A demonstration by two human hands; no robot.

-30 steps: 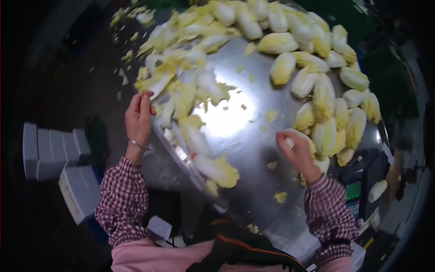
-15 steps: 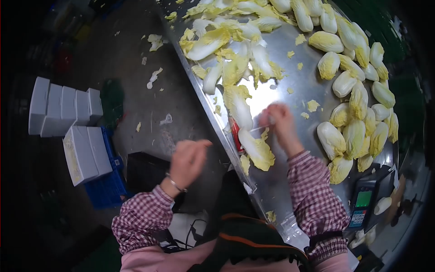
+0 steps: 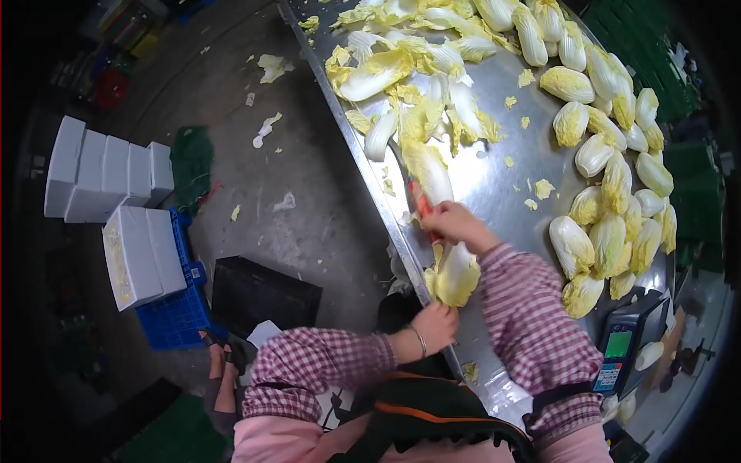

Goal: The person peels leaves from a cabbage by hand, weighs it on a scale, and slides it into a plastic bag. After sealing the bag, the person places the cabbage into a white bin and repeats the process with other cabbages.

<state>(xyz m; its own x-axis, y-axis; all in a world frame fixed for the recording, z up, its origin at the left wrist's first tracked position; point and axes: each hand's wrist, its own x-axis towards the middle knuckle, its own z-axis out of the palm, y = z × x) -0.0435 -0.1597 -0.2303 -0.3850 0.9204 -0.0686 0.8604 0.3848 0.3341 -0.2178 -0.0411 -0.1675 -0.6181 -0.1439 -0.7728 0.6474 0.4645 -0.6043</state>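
Observation:
My right hand (image 3: 454, 224) is closed round a slim red tool (image 3: 421, 199) near the metal table's front edge. Its kind is hard to make out, and its lower part is hidden by my fingers. Just below lies a loose Chinese cabbage leaf (image 3: 458, 275), white at the base and yellow at the edge. My left hand (image 3: 434, 328), slightly blurred, has its fingers pinched together at the leaf's lower tip. Another cabbage leaf (image 3: 429, 171) lies beyond my right hand, beside the red tool.
Trimmed Chinese cabbages (image 3: 608, 235) are heaped along the table's right side. Loose leaves (image 3: 413, 73) cover its far left part. A scale with a green display (image 3: 619, 345) stands at the right. White foam boxes (image 3: 135, 255), a blue crate (image 3: 174, 316) and a black box (image 3: 262, 293) are on the floor.
My right hand has moved left and down onto the red tool, which has shifted slightly. My left hand has come right, from over the floor to the leaf's tip. The nearest leaf has turned.

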